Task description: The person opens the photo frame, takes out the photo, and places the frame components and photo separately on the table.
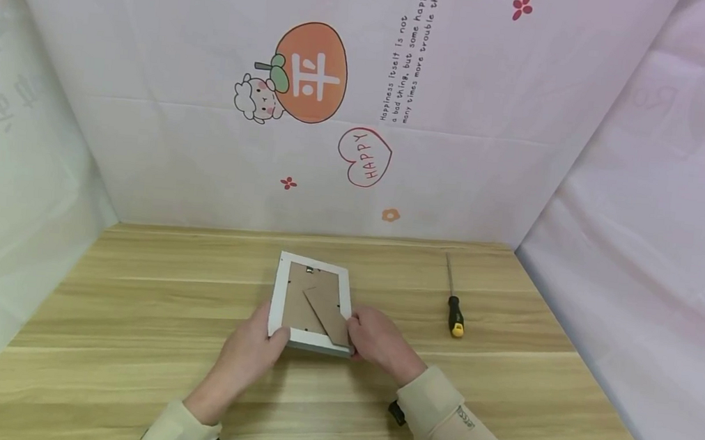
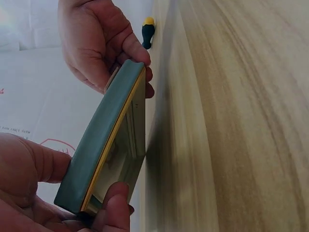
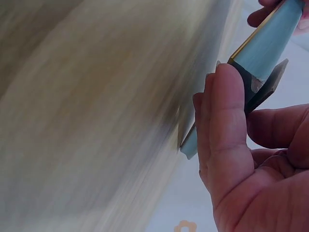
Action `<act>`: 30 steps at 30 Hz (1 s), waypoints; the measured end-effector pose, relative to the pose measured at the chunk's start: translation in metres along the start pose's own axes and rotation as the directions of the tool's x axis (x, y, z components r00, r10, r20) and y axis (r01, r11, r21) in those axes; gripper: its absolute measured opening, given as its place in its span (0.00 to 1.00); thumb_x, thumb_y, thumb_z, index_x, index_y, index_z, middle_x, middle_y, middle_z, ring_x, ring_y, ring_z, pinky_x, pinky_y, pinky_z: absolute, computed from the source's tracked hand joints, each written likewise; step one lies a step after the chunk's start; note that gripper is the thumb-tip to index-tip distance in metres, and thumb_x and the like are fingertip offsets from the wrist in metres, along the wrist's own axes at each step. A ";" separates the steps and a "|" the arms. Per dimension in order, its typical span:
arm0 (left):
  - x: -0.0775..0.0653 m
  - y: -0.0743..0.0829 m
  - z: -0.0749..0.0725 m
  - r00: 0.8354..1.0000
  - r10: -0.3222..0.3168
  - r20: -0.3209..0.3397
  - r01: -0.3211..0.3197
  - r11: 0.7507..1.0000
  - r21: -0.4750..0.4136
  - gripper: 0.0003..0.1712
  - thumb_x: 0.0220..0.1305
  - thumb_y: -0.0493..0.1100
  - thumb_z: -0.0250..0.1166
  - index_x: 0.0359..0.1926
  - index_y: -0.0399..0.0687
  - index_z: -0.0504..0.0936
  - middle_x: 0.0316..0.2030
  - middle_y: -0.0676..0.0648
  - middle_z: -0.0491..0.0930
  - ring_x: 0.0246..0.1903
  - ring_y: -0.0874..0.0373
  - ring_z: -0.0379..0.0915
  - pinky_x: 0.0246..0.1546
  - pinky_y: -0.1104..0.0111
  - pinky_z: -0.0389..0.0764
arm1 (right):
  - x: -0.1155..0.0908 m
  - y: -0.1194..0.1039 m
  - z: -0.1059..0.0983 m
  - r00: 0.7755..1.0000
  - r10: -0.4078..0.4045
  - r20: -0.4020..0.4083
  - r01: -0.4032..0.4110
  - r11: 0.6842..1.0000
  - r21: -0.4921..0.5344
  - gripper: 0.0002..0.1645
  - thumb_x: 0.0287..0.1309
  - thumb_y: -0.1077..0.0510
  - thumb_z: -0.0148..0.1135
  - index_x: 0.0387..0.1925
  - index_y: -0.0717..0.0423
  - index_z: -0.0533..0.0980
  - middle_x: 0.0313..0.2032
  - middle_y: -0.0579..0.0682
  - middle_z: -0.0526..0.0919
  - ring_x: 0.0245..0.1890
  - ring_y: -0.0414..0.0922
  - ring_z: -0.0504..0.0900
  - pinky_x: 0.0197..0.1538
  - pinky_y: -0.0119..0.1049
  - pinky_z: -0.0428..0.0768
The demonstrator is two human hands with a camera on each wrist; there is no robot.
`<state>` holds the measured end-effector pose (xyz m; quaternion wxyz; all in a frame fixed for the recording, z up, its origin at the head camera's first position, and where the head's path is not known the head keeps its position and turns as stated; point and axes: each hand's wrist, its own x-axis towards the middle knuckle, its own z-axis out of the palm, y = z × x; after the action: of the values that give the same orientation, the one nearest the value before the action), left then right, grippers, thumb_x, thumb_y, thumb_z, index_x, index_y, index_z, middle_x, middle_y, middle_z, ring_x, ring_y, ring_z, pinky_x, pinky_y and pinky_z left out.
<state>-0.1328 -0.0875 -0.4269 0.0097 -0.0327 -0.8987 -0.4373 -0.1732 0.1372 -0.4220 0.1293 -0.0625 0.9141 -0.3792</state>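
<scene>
A picture frame (image 1: pixel 279 297) is held above the table, its brown backing with a slanted stand flap (image 1: pixel 326 315) facing up in the head view. My left hand (image 1: pixel 249 351) grips its near left corner, thumb on the white back border. At the near right corner my right hand (image 1: pixel 380 338) pinches the edge beside the flap's end. The left wrist view shows the frame's blue-green side (image 2: pixel 99 137) with a gold line and the glassy front tilted toward the table. In the right wrist view, my right hand (image 3: pixel 236 145) has its fingers along the front face and thumb on the back.
A screwdriver (image 1: pixel 454 313) with a black and yellow handle lies on the wooden table (image 1: pixel 163 301) to the right, shaft pointing away. Printed white cloth (image 1: pixel 204 186) hangs behind the table and on both sides.
</scene>
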 end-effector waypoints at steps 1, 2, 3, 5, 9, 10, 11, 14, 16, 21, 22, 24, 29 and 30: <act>0.000 -0.001 0.000 1.000 -0.003 0.004 0.003 1.000 0.011 0.33 0.73 0.44 0.57 0.74 0.37 0.66 0.63 0.35 0.80 0.55 0.46 0.81 0.53 0.47 0.82 | 0.000 0.001 0.000 1.000 -0.001 -0.005 0.001 1.000 -0.010 0.17 0.76 0.61 0.43 0.39 0.62 0.79 0.28 0.52 0.81 0.24 0.46 0.83 0.27 0.36 0.81; 0.000 -0.001 0.001 1.000 -0.004 0.007 0.003 1.000 0.021 0.33 0.73 0.45 0.58 0.74 0.36 0.66 0.63 0.36 0.80 0.57 0.45 0.81 0.55 0.46 0.82 | 0.000 0.001 0.000 1.000 -0.001 -0.009 0.001 1.000 -0.015 0.17 0.76 0.61 0.43 0.39 0.62 0.79 0.28 0.52 0.80 0.24 0.46 0.83 0.27 0.36 0.81; 0.000 -0.001 0.001 1.000 -0.002 0.009 0.002 1.000 0.031 0.32 0.73 0.45 0.58 0.73 0.36 0.67 0.62 0.36 0.81 0.58 0.44 0.80 0.57 0.46 0.81 | 0.000 0.001 0.000 1.000 -0.002 -0.014 0.001 1.000 -0.023 0.17 0.76 0.61 0.44 0.39 0.62 0.79 0.28 0.52 0.80 0.23 0.45 0.83 0.27 0.36 0.81; 0.001 -0.002 0.002 1.000 0.011 0.007 -0.011 0.999 0.053 0.31 0.72 0.45 0.60 0.71 0.34 0.70 0.59 0.36 0.83 0.55 0.45 0.82 0.54 0.46 0.82 | 0.000 0.002 0.000 1.000 -0.003 -0.023 0.002 0.999 -0.041 0.17 0.76 0.61 0.44 0.37 0.61 0.79 0.27 0.52 0.80 0.22 0.45 0.83 0.26 0.36 0.80; 0.004 -0.004 0.004 0.999 0.035 -0.006 -0.034 0.992 0.122 0.27 0.69 0.44 0.63 0.65 0.36 0.76 0.50 0.39 0.86 0.43 0.51 0.82 0.42 0.52 0.84 | 0.001 0.004 0.000 1.000 -0.005 -0.028 0.003 0.997 -0.072 0.16 0.76 0.61 0.44 0.36 0.60 0.78 0.26 0.51 0.80 0.21 0.44 0.82 0.26 0.35 0.78; 0.004 -0.005 0.004 0.999 0.042 -0.009 -0.040 0.989 0.140 0.26 0.67 0.44 0.64 0.63 0.37 0.78 0.47 0.39 0.86 0.40 0.52 0.81 0.38 0.54 0.83 | 0.001 0.005 0.000 1.000 -0.005 -0.028 0.003 0.997 -0.082 0.16 0.76 0.60 0.44 0.36 0.60 0.78 0.26 0.51 0.79 0.21 0.44 0.81 0.25 0.35 0.78; 0.005 -0.005 0.004 0.999 0.041 -0.010 -0.039 0.987 0.159 0.25 0.67 0.45 0.65 0.62 0.38 0.79 0.45 0.40 0.86 0.39 0.52 0.80 0.36 0.55 0.82 | 0.001 0.005 0.000 1.000 -0.005 -0.027 0.003 0.996 -0.092 0.16 0.77 0.60 0.44 0.36 0.60 0.77 0.26 0.51 0.79 0.20 0.44 0.81 0.25 0.36 0.78; 0.005 -0.006 0.004 0.999 0.044 -0.014 -0.040 0.977 0.209 0.23 0.65 0.46 0.67 0.58 0.41 0.82 0.42 0.40 0.85 0.39 0.50 0.78 0.33 0.56 0.80 | 0.002 0.006 -0.001 1.000 -0.003 -0.025 0.000 0.992 -0.122 0.16 0.77 0.60 0.44 0.36 0.59 0.77 0.25 0.50 0.79 0.20 0.43 0.80 0.26 0.35 0.76; 0.005 -0.006 0.004 0.999 0.050 -0.017 -0.044 0.971 0.237 0.22 0.64 0.47 0.67 0.56 0.42 0.83 0.41 0.40 0.85 0.41 0.49 0.78 0.33 0.55 0.80 | 0.001 0.006 -0.002 1.000 -0.008 -0.025 0.004 0.990 -0.140 0.16 0.77 0.60 0.44 0.35 0.59 0.77 0.25 0.50 0.79 0.19 0.43 0.80 0.26 0.35 0.75; 0.006 -0.007 0.007 0.998 0.067 -0.009 -0.061 0.953 0.298 0.22 0.64 0.49 0.68 0.56 0.45 0.83 0.40 0.42 0.85 0.45 0.47 0.77 0.36 0.55 0.79 | 0.000 0.004 -0.005 1.000 -0.015 -0.018 0.011 0.985 -0.172 0.16 0.77 0.60 0.44 0.34 0.58 0.76 0.26 0.49 0.79 0.20 0.42 0.80 0.27 0.35 0.75; 0.006 -0.008 0.007 0.997 0.071 -0.004 -0.066 0.950 0.304 0.22 0.64 0.49 0.68 0.56 0.44 0.84 0.40 0.42 0.85 0.44 0.47 0.77 0.36 0.55 0.78 | -0.001 0.004 -0.006 1.000 -0.014 -0.017 0.011 0.984 -0.179 0.16 0.77 0.60 0.44 0.34 0.57 0.76 0.26 0.49 0.79 0.20 0.42 0.80 0.28 0.35 0.75; 0.006 -0.007 0.008 0.997 0.072 0.009 -0.071 0.947 0.312 0.23 0.64 0.49 0.68 0.56 0.43 0.84 0.38 0.42 0.84 0.43 0.48 0.76 0.35 0.56 0.77 | -0.001 0.004 -0.007 1.000 -0.013 -0.013 0.011 0.981 -0.192 0.16 0.77 0.59 0.44 0.34 0.57 0.76 0.26 0.49 0.79 0.20 0.42 0.80 0.28 0.36 0.75; 0.004 -0.007 0.009 0.996 0.075 0.042 -0.085 0.940 0.330 0.21 0.62 0.50 0.69 0.51 0.43 0.84 0.36 0.43 0.83 0.40 0.49 0.76 0.35 0.55 0.78 | -0.001 0.005 -0.007 1.000 -0.002 -0.012 -0.001 0.975 -0.223 0.15 0.77 0.59 0.45 0.36 0.58 0.76 0.26 0.49 0.78 0.20 0.43 0.79 0.28 0.36 0.74; 0.003 -0.007 0.010 0.996 0.075 0.047 -0.086 0.939 0.332 0.21 0.62 0.50 0.70 0.50 0.43 0.84 0.37 0.42 0.84 0.40 0.49 0.76 0.36 0.54 0.79 | -0.001 0.006 -0.007 1.000 -0.003 -0.013 0.000 0.973 -0.230 0.15 0.77 0.59 0.45 0.36 0.58 0.76 0.25 0.49 0.78 0.20 0.43 0.78 0.27 0.36 0.74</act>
<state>-0.1363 -0.0841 -0.4386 0.0180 -0.0747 -0.9576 -0.2777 -0.1746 0.1464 -0.4213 0.1149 -0.0751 0.9527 -0.2710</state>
